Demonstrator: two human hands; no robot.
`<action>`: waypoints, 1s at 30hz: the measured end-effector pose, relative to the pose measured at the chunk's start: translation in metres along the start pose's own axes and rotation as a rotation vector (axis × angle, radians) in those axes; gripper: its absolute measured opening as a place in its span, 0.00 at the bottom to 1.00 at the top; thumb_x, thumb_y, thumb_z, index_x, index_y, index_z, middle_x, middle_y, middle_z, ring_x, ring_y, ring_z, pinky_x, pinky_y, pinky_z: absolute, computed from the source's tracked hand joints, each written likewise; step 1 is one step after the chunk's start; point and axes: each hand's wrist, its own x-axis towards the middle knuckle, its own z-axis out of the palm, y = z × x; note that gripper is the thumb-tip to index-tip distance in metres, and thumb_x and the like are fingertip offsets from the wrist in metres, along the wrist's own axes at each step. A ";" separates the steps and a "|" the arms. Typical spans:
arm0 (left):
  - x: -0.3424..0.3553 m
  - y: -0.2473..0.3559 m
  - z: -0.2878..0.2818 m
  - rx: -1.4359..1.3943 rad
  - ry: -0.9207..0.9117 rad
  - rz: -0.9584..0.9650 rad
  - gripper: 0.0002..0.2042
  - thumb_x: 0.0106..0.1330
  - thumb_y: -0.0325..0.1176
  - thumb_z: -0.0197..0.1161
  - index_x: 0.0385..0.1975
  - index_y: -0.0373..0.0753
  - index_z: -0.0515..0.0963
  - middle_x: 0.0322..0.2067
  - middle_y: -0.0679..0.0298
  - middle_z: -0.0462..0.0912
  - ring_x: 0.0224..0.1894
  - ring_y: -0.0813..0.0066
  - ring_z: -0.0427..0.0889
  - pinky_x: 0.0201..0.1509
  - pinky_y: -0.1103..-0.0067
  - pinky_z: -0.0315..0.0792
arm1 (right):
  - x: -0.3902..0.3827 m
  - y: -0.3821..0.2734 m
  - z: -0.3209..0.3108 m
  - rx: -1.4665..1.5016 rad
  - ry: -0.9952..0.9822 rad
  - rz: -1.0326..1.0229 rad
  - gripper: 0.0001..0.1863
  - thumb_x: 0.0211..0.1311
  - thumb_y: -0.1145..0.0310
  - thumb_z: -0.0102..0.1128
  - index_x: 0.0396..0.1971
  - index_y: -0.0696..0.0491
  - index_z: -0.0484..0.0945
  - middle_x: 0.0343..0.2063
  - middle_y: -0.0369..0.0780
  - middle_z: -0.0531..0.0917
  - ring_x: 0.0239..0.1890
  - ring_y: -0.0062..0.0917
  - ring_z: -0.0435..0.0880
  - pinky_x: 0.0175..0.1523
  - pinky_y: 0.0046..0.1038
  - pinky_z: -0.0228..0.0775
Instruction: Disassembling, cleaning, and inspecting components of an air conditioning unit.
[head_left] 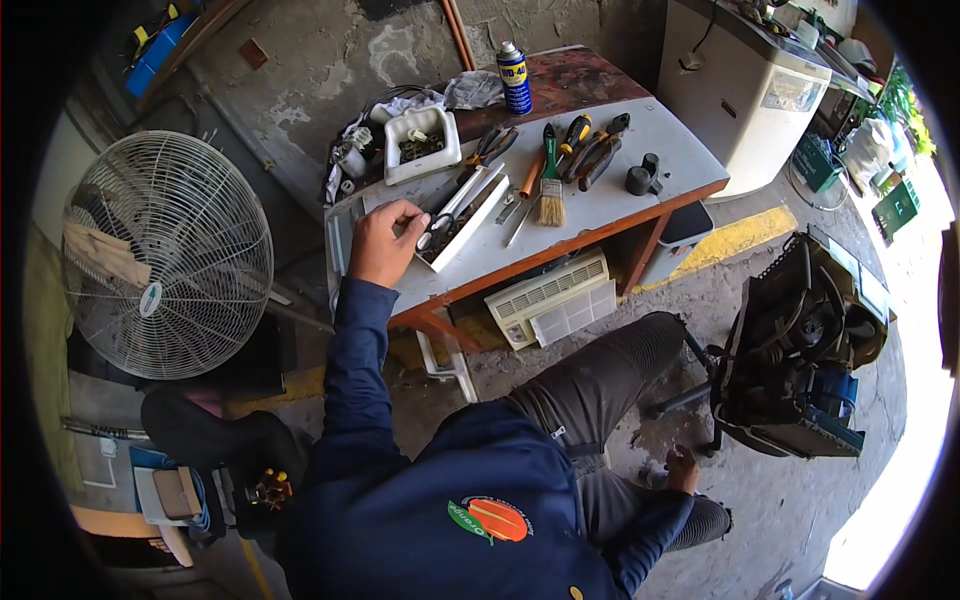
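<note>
My left hand [385, 243] is raised over the near left of the workbench, fingers curled, thumb and forefinger pinched together. A small dark thing shows at the fingertips; I cannot make out what it is. Right beside them, scissors [446, 218] with dark handles lie in a narrow white tray [470, 228]. Down by my thigh, my right hand [682, 468] has its fingers bent; a pale, blurry thing next to them is too small to name. Right of the tray lie a paintbrush [551, 200] with a green handle, a screwdriver [575, 134] and pliers [603, 160].
A spray can [514, 80] and a white tub [421, 145] of small parts stand on the workbench [690, 150]. At left is a large fan [165, 255]. An open tool bag [800, 350] stands at right; an air-conditioner panel [550, 300] sits below the bench.
</note>
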 end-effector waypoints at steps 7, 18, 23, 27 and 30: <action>0.003 0.002 -0.006 -0.205 -0.117 -0.098 0.05 0.68 0.26 0.62 0.34 0.32 0.82 0.26 0.66 0.82 0.28 0.79 0.75 0.36 0.82 0.71 | 0.002 -0.001 0.002 -0.037 0.009 0.011 0.21 0.61 0.58 0.67 0.50 0.55 0.83 0.28 0.46 0.88 0.31 0.40 0.86 0.39 0.37 0.76; 0.002 0.014 -0.017 -0.104 -0.032 -0.029 0.08 0.70 0.29 0.62 0.31 0.32 0.82 0.23 0.67 0.81 0.25 0.79 0.73 0.35 0.82 0.69 | -0.001 -0.012 0.000 -0.047 0.016 0.041 0.21 0.60 0.59 0.66 0.49 0.56 0.84 0.31 0.49 0.89 0.33 0.41 0.87 0.41 0.36 0.77; 0.003 0.058 0.015 -0.132 -0.131 0.083 0.14 0.70 0.36 0.64 0.26 0.32 0.80 0.18 0.66 0.79 0.20 0.75 0.68 0.28 0.78 0.67 | -0.017 -0.025 0.000 -0.064 0.036 0.088 0.20 0.60 0.57 0.64 0.41 0.59 0.86 0.30 0.48 0.88 0.33 0.42 0.86 0.42 0.37 0.77; -0.032 0.120 0.072 -0.518 -0.601 -0.042 0.16 0.71 0.36 0.64 0.23 0.32 0.80 0.17 0.69 0.75 0.20 0.79 0.66 0.28 0.81 0.64 | -0.016 -0.052 -0.002 0.049 -0.008 0.110 0.13 0.55 0.63 0.62 0.29 0.59 0.85 0.28 0.49 0.87 0.30 0.47 0.84 0.39 0.40 0.75; -0.067 0.175 0.144 -0.514 -0.830 0.264 0.06 0.65 0.30 0.66 0.37 0.35 0.81 0.20 0.69 0.75 0.22 0.77 0.68 0.31 0.79 0.68 | -0.009 -0.035 0.014 0.177 0.099 0.083 0.16 0.55 0.67 0.62 0.43 0.55 0.85 0.37 0.48 0.88 0.36 0.48 0.85 0.42 0.41 0.76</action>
